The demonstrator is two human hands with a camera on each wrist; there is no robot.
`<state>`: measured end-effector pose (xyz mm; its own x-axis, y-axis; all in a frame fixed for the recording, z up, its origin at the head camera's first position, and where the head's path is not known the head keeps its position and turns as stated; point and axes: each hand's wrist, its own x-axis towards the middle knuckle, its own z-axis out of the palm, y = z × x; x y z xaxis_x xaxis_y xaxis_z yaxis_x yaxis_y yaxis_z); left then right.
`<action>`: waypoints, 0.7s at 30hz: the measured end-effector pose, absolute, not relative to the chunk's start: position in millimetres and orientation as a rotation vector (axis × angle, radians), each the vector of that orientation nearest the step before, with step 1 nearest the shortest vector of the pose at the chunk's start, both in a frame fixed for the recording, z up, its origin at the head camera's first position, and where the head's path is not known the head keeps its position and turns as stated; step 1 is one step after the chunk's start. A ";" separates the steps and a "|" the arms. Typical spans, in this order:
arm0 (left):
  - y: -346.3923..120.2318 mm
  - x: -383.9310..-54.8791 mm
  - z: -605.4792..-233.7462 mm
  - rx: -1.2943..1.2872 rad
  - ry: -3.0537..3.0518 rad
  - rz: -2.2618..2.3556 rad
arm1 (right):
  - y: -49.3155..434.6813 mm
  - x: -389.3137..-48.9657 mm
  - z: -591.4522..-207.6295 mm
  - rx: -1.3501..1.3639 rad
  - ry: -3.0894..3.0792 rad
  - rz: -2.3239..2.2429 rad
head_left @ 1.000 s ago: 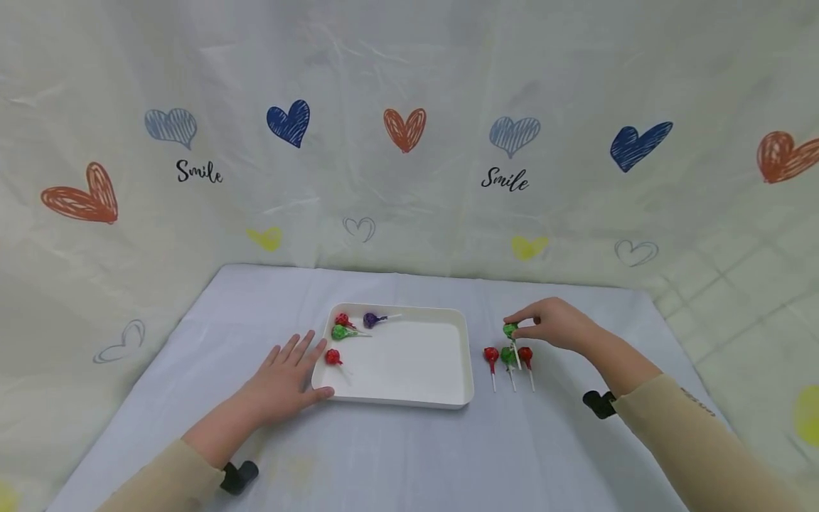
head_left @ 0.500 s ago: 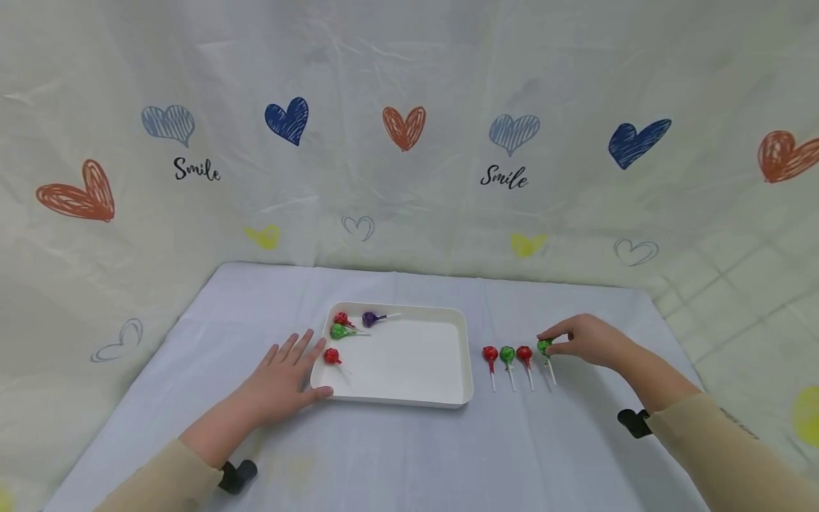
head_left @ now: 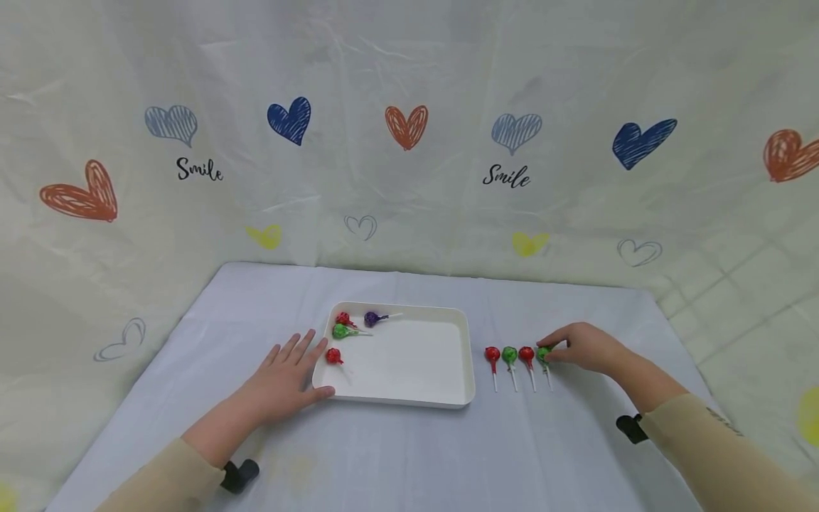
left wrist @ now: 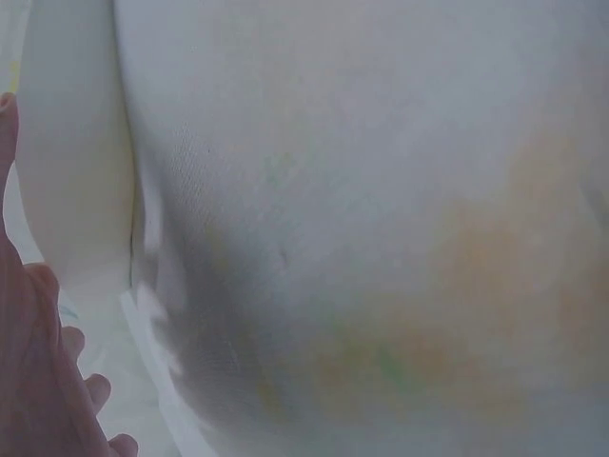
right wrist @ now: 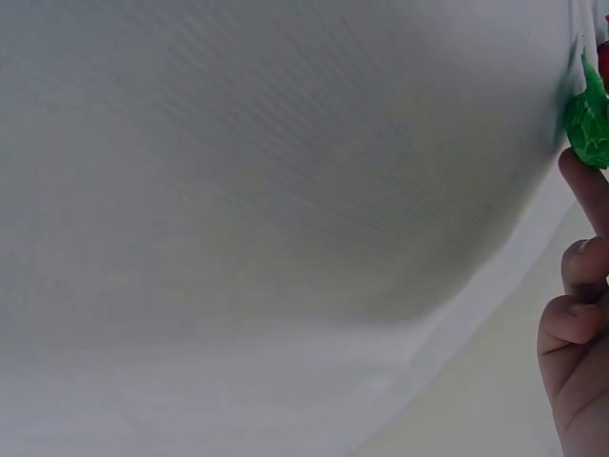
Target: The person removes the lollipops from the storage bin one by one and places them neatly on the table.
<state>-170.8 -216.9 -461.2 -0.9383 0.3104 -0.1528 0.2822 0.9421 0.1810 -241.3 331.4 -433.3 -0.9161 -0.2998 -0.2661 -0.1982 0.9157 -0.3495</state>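
Observation:
My left hand (head_left: 281,380) lies with fingers spread against the left side of a shallow white tray (head_left: 409,402). In the tray are two red lollipops, one of them (head_left: 333,356) nearest the hand, a green lollipop (head_left: 341,331) and a purple lollipop (head_left: 371,319). To the right of the tray, my right hand (head_left: 579,347) pinches the head of a green lollipop (head_left: 543,353), its stick toward me. In the right wrist view a fingertip meets this green wrapper (right wrist: 588,124). Beside it in a row lie a red (head_left: 527,355), a green (head_left: 509,355) and a red lollipop (head_left: 492,355).
A white cloth (head_left: 409,462) covers the table. Behind it hangs a pale backdrop (head_left: 448,213) printed with hearts and the word Smile. Black wrist cameras are strapped by both sleeves, one (head_left: 239,476) at the left and one (head_left: 632,429) at the right.
My right hand has carried the green lollipop from above the row to its right end and lowered it level with the others. The left hand stays at the tray.

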 end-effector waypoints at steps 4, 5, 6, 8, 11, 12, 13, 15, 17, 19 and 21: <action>-215.8 -170.3 -459.6 0.445 2.919 0.236 | 331.1 -240.6 -435.7 -0.388 2.774 -0.445; -215.7 -170.3 -459.4 0.449 2.921 0.233 | 331.0 -240.3 -436.1 -0.390 2.777 -0.444; -215.6 -170.4 -459.1 0.448 2.921 0.233 | 331.1 -240.1 -436.6 -0.398 2.780 -0.444; -215.7 -170.1 -458.3 0.449 2.922 0.232 | 330.9 -239.6 -436.3 -0.415 2.778 -0.449; -215.8 -170.0 -457.8 0.452 2.922 0.231 | 330.9 -239.7 -435.8 -0.403 2.778 -0.454; -215.7 -169.9 -457.3 0.451 2.922 0.233 | 330.9 -239.8 -435.3 -0.398 2.775 -0.455; -215.6 -169.9 -457.3 0.451 2.922 0.230 | 330.9 -240.0 -434.9 -0.391 2.773 -0.456; -215.4 -169.8 -456.8 0.452 2.922 0.233 | 331.1 -240.5 -434.5 -0.369 2.770 -0.459; -215.3 -169.5 -457.0 0.449 2.921 0.237 | 331.5 -240.7 -434.4 -0.359 2.763 -0.462; -215.3 -169.5 -457.0 0.449 2.918 0.241 | 332.5 -240.8 -433.9 -0.350 2.757 -0.468; -215.3 -169.4 -456.7 0.448 2.916 0.245 | 333.2 -240.4 -433.5 -0.343 2.753 -0.475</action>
